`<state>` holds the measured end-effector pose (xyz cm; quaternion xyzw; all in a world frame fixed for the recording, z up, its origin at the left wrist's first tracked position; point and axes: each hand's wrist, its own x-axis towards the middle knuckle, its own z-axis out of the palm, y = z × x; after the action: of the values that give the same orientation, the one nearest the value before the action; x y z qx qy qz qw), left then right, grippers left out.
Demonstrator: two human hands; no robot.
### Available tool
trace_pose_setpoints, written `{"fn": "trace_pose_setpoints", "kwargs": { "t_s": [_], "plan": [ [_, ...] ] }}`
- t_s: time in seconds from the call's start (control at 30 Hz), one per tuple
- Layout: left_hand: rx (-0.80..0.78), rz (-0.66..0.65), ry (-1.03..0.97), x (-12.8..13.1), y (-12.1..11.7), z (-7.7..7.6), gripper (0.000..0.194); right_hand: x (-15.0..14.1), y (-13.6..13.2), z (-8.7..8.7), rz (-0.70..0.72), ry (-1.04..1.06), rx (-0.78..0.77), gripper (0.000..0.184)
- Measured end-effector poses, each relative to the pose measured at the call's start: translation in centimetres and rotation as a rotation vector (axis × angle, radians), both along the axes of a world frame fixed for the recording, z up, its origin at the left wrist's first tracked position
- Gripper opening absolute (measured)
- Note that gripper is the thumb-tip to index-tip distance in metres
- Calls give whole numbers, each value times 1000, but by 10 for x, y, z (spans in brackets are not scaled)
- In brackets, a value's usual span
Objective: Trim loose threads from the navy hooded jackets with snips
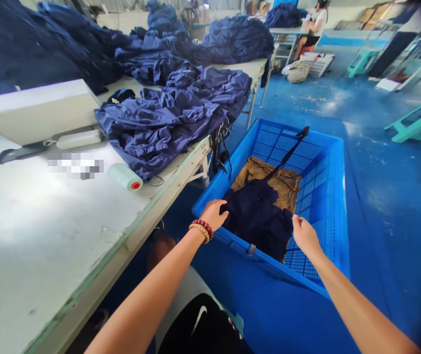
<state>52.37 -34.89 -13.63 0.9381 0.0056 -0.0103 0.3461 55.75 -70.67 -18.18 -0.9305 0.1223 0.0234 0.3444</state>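
Both my arms reach into a blue plastic crate (328, 162) on the floor. My left hand (214, 213), with bead bracelets at the wrist, grips the left edge of a dark navy garment (258, 216) in the crate. My right hand (303, 233) is curled on the garment's right edge. Under the navy garment lies a brown cloth (282, 179), and a black strap (291, 150) runs up to the crate's far wall.
A long white table (29, 236) stands on my left with a pile of navy garments (173, 113), a thread cone (125, 177) and a white box (37, 110). A person (315, 24) sits at a far table. Teal stools (416, 120) stand on the blue floor.
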Motion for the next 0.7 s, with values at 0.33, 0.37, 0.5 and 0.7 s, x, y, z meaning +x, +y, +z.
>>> {"fn": "trace_pose_setpoints", "kwargs": {
  "t_s": [0.33, 0.37, 0.5, 0.7],
  "plan": [
    [-61, 72, -130, -88, 50, 21, 36, -37, 130, 7, 363, -6, 188, 82],
    [-54, 90, -147, -104, 57, 30, 37, -44, 149, 16, 428, -29, 224, 78],
    [-44, 123, -298, -177, 83, 85, 43, -82, 236, 70, 749, -274, 471, 47],
    [62, 425, -393, -315, 146, 172, 41, -153, 373, 149, 1289, -609, 657, 31]
  ]
}}
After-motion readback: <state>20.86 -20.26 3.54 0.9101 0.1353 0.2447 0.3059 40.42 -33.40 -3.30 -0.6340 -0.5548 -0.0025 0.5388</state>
